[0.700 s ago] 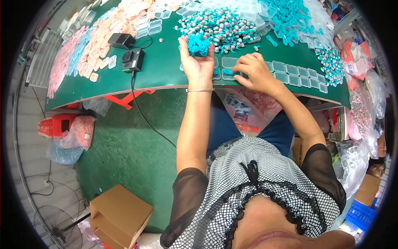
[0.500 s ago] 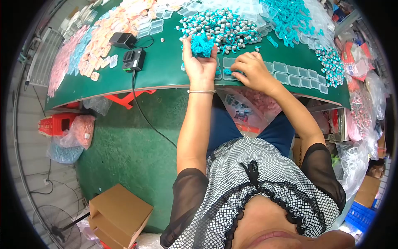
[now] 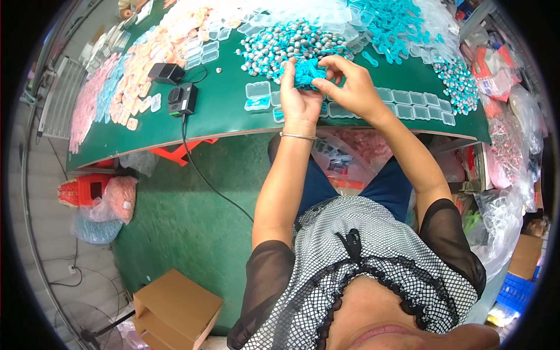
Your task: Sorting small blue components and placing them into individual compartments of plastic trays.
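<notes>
My left hand (image 3: 300, 104) is palm up above the near edge of the table, its fingers curled around a bunch of thin teal looped pieces (image 3: 307, 73). From the right, my right hand (image 3: 357, 88) meets the bunch, thumb and forefinger pinching at its edge. Just left of my left wrist lies an open clear plastic case (image 3: 258, 90) with a teal piece in its lower half. Under and beside my hands more open clear cases (image 3: 417, 107) run in a row to the right, partly hidden by my hands.
Behind my hands is a heap of grey-and-teal bead-like pieces (image 3: 291, 44). Teal clip-shaped pieces (image 3: 388, 29) are piled further right. A black device (image 3: 182, 99) with a cable stands left on the green table (image 3: 221, 111). Below left are a cardboard box (image 3: 178, 303) and a red crate (image 3: 84, 189).
My left hand has shifted right with the teal bunch. My right hand has risen from the cases to the bunch and now pinches at it. The case at left has come into view.
</notes>
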Tool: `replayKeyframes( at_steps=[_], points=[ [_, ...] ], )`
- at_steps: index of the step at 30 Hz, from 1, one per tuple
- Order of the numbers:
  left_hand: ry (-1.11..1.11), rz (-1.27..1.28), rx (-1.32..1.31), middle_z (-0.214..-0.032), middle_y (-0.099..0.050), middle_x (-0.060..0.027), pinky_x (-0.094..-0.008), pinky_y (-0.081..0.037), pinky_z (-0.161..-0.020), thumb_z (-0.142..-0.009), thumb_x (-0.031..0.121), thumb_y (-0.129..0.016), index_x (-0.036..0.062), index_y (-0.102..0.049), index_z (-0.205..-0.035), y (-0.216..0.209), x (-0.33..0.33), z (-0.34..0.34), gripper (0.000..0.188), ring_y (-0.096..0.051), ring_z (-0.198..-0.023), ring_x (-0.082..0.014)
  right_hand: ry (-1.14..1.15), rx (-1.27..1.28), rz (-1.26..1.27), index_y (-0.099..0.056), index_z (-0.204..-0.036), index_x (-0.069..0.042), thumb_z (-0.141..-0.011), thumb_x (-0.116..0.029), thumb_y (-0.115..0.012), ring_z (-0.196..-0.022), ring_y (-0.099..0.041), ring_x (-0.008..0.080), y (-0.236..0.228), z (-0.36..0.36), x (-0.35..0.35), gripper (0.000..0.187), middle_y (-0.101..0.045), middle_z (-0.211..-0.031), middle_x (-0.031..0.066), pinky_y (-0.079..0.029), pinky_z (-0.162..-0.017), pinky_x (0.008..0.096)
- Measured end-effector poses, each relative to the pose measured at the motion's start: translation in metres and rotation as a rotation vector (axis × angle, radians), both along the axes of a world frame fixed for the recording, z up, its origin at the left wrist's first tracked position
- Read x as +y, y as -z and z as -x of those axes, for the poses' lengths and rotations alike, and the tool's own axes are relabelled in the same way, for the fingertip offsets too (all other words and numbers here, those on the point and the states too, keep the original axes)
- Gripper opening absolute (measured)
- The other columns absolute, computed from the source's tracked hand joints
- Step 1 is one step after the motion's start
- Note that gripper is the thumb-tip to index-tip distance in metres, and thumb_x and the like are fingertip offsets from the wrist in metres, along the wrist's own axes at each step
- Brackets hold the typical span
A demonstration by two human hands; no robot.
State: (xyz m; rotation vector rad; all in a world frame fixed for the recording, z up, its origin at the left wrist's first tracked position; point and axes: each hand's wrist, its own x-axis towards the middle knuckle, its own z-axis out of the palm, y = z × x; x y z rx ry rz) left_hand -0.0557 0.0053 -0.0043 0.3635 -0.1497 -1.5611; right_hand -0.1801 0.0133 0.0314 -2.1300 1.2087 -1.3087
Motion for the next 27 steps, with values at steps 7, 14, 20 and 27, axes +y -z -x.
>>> replayKeyframes(
  at_steps=[7, 14, 20, 27],
  points=[
    [0.049, -0.016, 0.111, -0.111, -0.058, -0.0106, -0.0532, -0.043, -0.093, -0.085, 0.017, -0.059, 0.0152, -0.052, -0.116, 0.014, -0.008, 0.014, 0.032, -0.056, -0.104, -0.0304, 0.037, -0.106, -0.191, -0.067, -0.090, -0.003, -0.079, -0.019, -0.070, -0.065, -0.061, 0.0106, 0.010, 0.020, -0.011, 0.019, -0.066, -0.075, 0.0053, -0.049, -0.060, 0.0254],
    [0.020, -0.105, 0.108, -0.108, -0.058, -0.0073, -0.0489, -0.050, -0.084, -0.085, 0.008, -0.056, 0.0135, -0.048, -0.119, 0.004, -0.010, 0.012, 0.036, -0.059, -0.098, -0.0262, -0.035, -0.397, -0.239, -0.066, -0.093, 0.000, -0.086, -0.011, -0.064, -0.076, -0.058, 0.0054, 0.014, 0.043, -0.009, 0.013, -0.067, -0.084, 0.0008, -0.049, -0.068, 0.0230],
    [-0.004, -0.095, 0.137, -0.111, -0.058, -0.0067, -0.0545, -0.047, -0.087, -0.083, 0.007, -0.059, 0.0148, -0.048, -0.118, 0.005, -0.018, -0.013, 0.037, -0.058, -0.100, -0.0279, -0.041, 0.155, -0.064, -0.065, -0.088, -0.004, -0.079, -0.011, -0.065, -0.072, -0.062, 0.0239, 0.040, 0.065, 0.018, 0.011, -0.063, -0.080, 0.0089, -0.047, -0.066, 0.0332],
    [-0.006, -0.134, 0.085, -0.113, -0.057, -0.0050, -0.0551, -0.046, -0.088, -0.084, 0.009, -0.059, 0.0158, -0.047, -0.120, 0.005, -0.010, -0.011, 0.038, -0.056, -0.102, -0.0255, 0.031, 0.482, 0.201, -0.065, -0.087, -0.013, -0.077, -0.016, -0.069, -0.088, -0.057, 0.0205, 0.048, 0.059, 0.026, 0.011, -0.060, -0.086, 0.0011, -0.036, -0.083, 0.0384]
  ],
)
